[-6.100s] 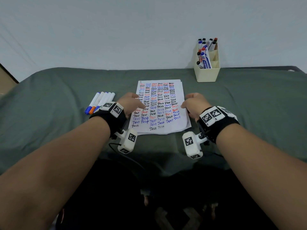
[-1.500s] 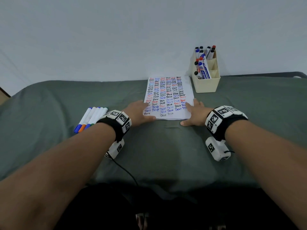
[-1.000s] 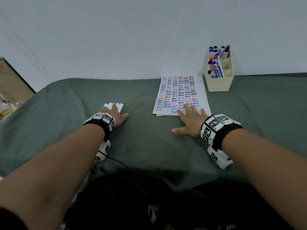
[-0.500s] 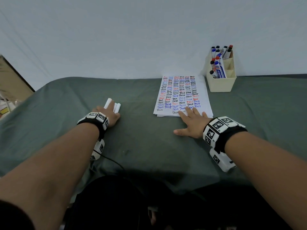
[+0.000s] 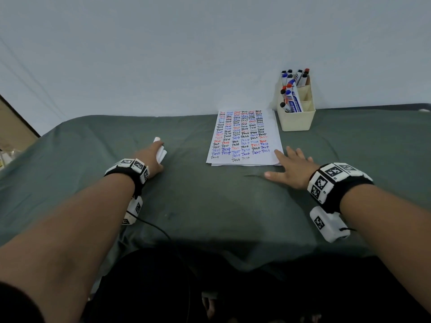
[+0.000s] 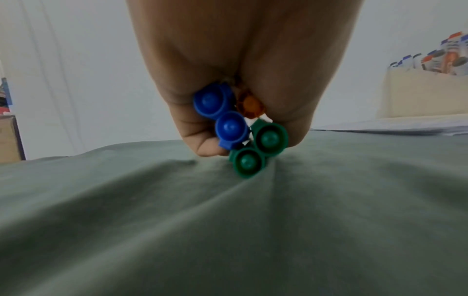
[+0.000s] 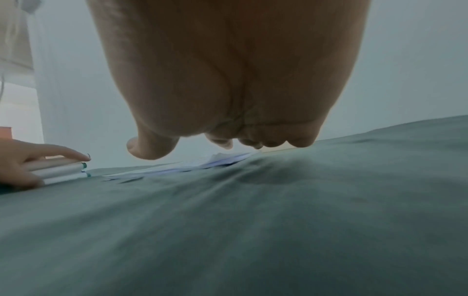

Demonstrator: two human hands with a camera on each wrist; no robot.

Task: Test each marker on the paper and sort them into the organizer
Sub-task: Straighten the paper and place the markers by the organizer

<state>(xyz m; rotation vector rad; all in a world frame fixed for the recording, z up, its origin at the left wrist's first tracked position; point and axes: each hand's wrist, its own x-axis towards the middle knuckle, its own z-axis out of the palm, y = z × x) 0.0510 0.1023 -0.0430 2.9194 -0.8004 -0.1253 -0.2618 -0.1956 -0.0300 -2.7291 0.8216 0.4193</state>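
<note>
My left hand (image 5: 152,157) closes its grip around a bundle of white markers (image 6: 238,128), caps toward my wrist: two blue, two green, one orange, the lowest cap touching the green cloth (image 5: 210,206) on the counter. That bundle sits well left of the paper (image 5: 245,136). My right hand (image 5: 291,170) lies flat, fingers spread, at the paper's near right corner. The organizer (image 5: 297,120), holding more markers, stands just beside the paper's far right corner.
</note>
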